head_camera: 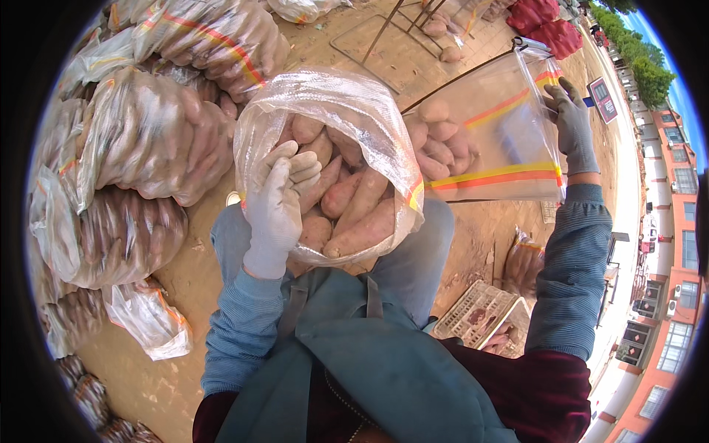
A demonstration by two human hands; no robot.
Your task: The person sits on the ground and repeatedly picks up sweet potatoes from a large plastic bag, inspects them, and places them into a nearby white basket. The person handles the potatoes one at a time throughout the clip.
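Observation:
An open clear plastic bag full of sweet potatoes stands between my knees. My left hand, in a pale grey glove, is over the bag's left side with fingers partly curled; whether it grips the film cannot be told. To the right, my gloved right hand is at the rim of a second clear bag with red and yellow stripes, its fingers raised and spread. That bag hangs slanted on a metal frame, with several sweet potatoes in its lower part. A digital display is just beyond my right hand.
Large filled bags are piled on the left. A crumpled plastic bag lies on the ground. A plastic crate with sweet potatoes and another filled bag stand at lower right. Red mesh sacks and a metal rack are ahead.

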